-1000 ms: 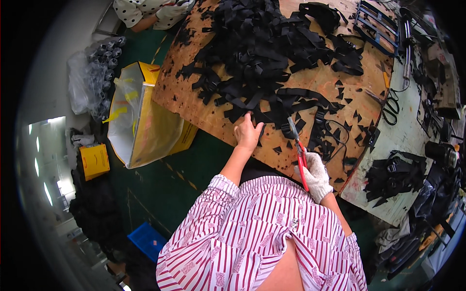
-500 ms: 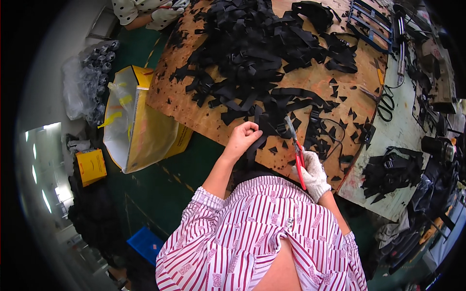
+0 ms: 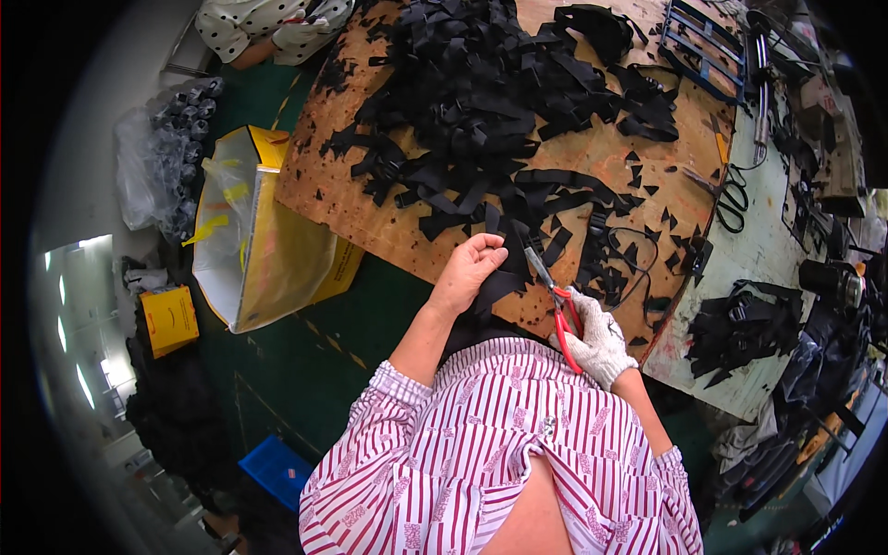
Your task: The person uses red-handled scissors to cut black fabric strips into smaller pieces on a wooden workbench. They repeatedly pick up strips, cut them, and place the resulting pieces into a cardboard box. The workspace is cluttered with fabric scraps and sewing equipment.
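Note:
My bare left hand (image 3: pixel 470 274) pinches a black webbing strap (image 3: pixel 493 217) at the near edge of the wooden table. The strap's lower part hangs toward my lap, and its ends are lost among other black pieces. My right hand (image 3: pixel 599 344) wears a white knit glove and is closed around red-handled snips (image 3: pixel 563 324). Their handles are spread apart. The grey blades (image 3: pixel 537 266) point up and left, close beside the black webbing right of my left fingers. Whether they touch it I cannot tell.
A large heap of black straps (image 3: pixel 462 83) covers the wooden table (image 3: pixel 416 248), with small black triangular scraps around. Right stands a pale bench (image 3: pixel 689 365) with more straps (image 3: pixel 747 324). A yellow box (image 3: pixel 314 264) stands left. Another person's gloved hand (image 3: pixel 301 39) shows at upper left.
The snips have swung left toward the webbing at my left hand, and their handles have spread. My left hand has shifted slightly right, still pinching the strap.

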`<state>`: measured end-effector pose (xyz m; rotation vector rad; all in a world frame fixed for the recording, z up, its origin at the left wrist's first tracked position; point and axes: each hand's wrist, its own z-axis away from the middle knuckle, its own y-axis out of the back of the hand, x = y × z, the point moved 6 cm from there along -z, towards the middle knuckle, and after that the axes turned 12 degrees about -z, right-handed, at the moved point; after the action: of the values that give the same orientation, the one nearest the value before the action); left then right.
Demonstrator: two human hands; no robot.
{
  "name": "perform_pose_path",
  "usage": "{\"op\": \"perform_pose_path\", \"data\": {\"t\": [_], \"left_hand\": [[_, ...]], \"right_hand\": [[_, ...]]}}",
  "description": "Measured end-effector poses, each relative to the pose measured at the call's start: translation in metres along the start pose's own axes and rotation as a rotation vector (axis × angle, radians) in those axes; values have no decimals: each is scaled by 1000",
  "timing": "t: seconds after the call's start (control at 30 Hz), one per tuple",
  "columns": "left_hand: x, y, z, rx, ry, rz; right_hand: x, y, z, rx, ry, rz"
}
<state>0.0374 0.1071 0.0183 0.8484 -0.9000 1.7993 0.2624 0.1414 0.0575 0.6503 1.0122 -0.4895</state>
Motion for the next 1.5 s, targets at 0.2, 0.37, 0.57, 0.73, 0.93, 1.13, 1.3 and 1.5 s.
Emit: {"op": "perform_pose_path", "data": {"t": [0.2,0.37,0.57,0.73,0.93,1.13,1.3,1.5], "left_hand": [[8,-25,4,69,-73,-239],[2,-31,2,50,-89,-267],[-2,-38,5,66,-80,-266],[-10,-35,1,96,-108,-303],[-12,-39,11,90,-133,-480],[-14,-41,12,65,-75,-401],[-22,-38,7,100,-61,-213],[-25,-33,12,73,-125,-464]], "right_hand": [[4,-3,-1,2,-22,-23],[19,-12,-1,37,-44,-141],[33,-22,6,43,-159,-319],[35,-27,8,6,-321,-469],[32,-24,6,-1,-199,-284],[37,-28,7,34,-197,-399],[30,-33,12,3,-184,-494],[21,-30,10,-47,-265,-420]]}}
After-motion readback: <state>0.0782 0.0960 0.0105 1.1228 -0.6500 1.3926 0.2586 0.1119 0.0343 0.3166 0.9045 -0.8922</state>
